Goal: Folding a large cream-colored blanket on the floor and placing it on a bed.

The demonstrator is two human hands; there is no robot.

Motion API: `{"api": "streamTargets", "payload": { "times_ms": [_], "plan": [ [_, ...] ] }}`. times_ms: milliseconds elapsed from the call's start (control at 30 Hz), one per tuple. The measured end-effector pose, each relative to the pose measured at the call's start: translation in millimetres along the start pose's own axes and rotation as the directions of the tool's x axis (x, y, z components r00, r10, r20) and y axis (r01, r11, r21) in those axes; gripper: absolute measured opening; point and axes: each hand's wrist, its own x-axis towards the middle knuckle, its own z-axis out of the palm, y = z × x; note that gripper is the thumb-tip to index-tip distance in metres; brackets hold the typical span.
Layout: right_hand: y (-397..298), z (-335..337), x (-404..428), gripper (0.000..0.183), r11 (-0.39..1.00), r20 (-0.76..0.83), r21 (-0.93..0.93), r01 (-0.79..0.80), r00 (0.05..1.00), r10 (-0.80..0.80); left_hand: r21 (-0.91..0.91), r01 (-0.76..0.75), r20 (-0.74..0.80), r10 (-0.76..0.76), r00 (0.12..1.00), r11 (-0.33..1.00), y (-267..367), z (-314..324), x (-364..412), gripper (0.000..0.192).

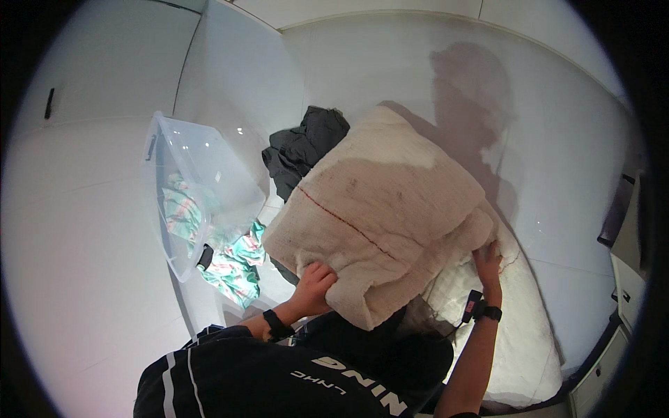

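Note:
A thick beige blanket with a thin red line lies in a folded heap before me. My left hand grips its near-left edge, fingers curled into the cloth. At the blanket's right side, my right hand touches its underside edge with the fingers partly hidden; whether it grips cannot be told. Below that hand spreads a white padded quilt or mattress. Dark crumpled clothing lies against the blanket's upper left side.
A clear plastic storage box lies tipped at the left, with green and pink patterned cloth beside it and more seen through its wall. Pale walls rise beyond the blanket. Light-coloured furniture stands at the far right.

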Motion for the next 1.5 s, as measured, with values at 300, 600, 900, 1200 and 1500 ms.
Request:
{"api": "streamTargets", "payload": {
  "times_ms": [300,600,900,1200,1500],
  "plan": [
    [-131.0,-85.8,-84.9,0.048,0.644,-0.291,0.712,0.28,0.952,-0.093,0.025,0.358,-0.092,-0.354,0.931,0.933,29.9,4.0,-54.0,0.05],
    [-151.8,-78.1,-55.6,0.052,0.286,-0.276,0.904,0.317,0.945,-0.175,-0.849,0.404,0.526,-0.627,0.575,-0.341,30.5,53.2,-5.3,0.068],
    [-60.7,-87.2,-118.8,0.023,0.417,-0.688,0.544,0.728,0.672,-0.275,-0.664,0.714,0.41,-0.691,0.595,0.221,-27.9,-3.9,-54.2,0.062],
    [-39.4,-40.2,-66.7,0.044,0.796,-0.29,0.534,0.285,0.946,-0.144,0.367,0.804,0.632,-0.759,0.153,0.468,-13.5,11.2,1.5,0.071],
    [56.9,-43.6,-152.9,0.055,0.83,-0.542,0.403,0.387,0.831,-0.125,0.394,-0.104,0.281,-0.012,0.96,0.913,96.6,-1.3,158.1,0.084]
  ]
}}
